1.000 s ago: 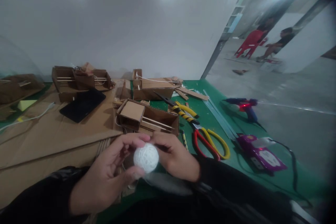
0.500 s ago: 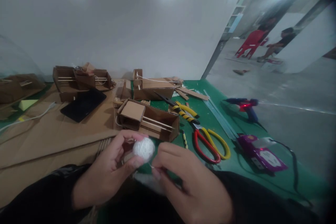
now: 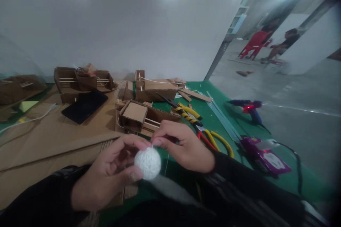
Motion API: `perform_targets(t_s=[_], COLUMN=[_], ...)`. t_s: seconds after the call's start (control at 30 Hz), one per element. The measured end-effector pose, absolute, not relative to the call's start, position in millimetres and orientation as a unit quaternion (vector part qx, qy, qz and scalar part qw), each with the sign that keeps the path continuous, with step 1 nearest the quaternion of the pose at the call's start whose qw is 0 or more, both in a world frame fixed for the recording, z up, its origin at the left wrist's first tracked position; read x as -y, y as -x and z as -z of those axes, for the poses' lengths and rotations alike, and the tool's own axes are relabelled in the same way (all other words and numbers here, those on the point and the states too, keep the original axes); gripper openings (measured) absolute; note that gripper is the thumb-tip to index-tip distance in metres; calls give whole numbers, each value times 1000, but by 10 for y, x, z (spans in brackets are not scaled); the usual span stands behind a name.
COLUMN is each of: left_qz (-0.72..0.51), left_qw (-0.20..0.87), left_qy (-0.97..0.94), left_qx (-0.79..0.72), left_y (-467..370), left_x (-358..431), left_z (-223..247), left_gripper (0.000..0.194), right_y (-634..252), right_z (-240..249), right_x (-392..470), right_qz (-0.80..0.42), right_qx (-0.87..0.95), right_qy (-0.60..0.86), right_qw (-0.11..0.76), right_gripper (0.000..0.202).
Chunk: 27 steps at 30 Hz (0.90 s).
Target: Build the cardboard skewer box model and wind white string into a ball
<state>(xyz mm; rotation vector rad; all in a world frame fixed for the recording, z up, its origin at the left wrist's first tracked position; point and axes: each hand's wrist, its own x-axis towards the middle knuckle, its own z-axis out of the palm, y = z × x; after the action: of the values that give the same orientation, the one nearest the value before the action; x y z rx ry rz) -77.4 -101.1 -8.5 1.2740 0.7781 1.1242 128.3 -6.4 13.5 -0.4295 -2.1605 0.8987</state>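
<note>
A ball of white string is gripped between the thumb and fingers of my left hand. Just above and right of it, my right hand pinches a thin white strand that runs to the top of the ball. Behind my hands lies a cardboard box with two thin wooden sticks across its open part; my right hand hides some of it. Pliers with yellow and black grips and red-and-yellow handled cutters lie right of the box, the cutters partly covered by my right hand.
More cardboard constructions stand along the white partition. A black tablet-like slab lies on cardboard at left. Clear glue sticks, a glue gun and a purple package occupy the green tabletop's right side. People sit far behind.
My right hand has moved up and away from me, from the ball's lower right to just above it, still pinching the strand. My left hand keeps the ball, which has shifted slightly.
</note>
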Motion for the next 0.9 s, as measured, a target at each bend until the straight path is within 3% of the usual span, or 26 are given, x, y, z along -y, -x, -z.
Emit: perform_targets(t_s=[0.3,0.57,0.73,0.9], left_qz=[-476,-514,-494,-448], left_qw=[596,515,494,549], left_qy=[-539,-537,-555,-557], left_qx=[-356,-428,-452,-432], left_y=[763,749,721,725], left_x=[1024,947,931,986], left_z=[102,74,83,69], left_gripper=[24,29,33,28], right_y=[-1170,-1209,-1253,-1315], right_z=[199,150,-80,-309], right_x=[296,622,717,635], right_qz=[-435,-326,-314,-259], right_qx=[807,872,875,896], right_qy=[230,276,251,196], right_qw=[326,241,269,303], right_gripper=[21,15,15,14])
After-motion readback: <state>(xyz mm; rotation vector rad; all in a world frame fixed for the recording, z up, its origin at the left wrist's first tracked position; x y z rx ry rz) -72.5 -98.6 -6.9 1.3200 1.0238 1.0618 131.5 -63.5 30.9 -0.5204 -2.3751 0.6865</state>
